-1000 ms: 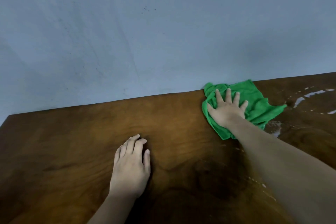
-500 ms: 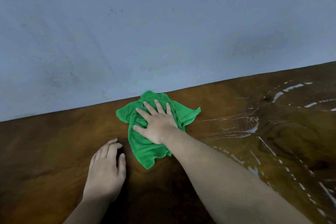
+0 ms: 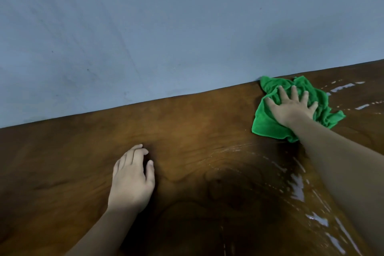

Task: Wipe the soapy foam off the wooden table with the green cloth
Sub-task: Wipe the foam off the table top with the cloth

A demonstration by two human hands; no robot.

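One crumpled green cloth (image 3: 268,124) lies at the far edge of the brown wooden table (image 3: 197,122) against the blue-grey wall (image 3: 166,27), the right hand (image 3: 291,108) pressing it with fingers spread wide among white foam streaks (image 3: 297,189), while the left hand (image 3: 132,181) rests loosely curled and empty on bare wood.

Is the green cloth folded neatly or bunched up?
Bunched up: the green cloth shows wrinkles and uneven edges under the flat, spread right hand.
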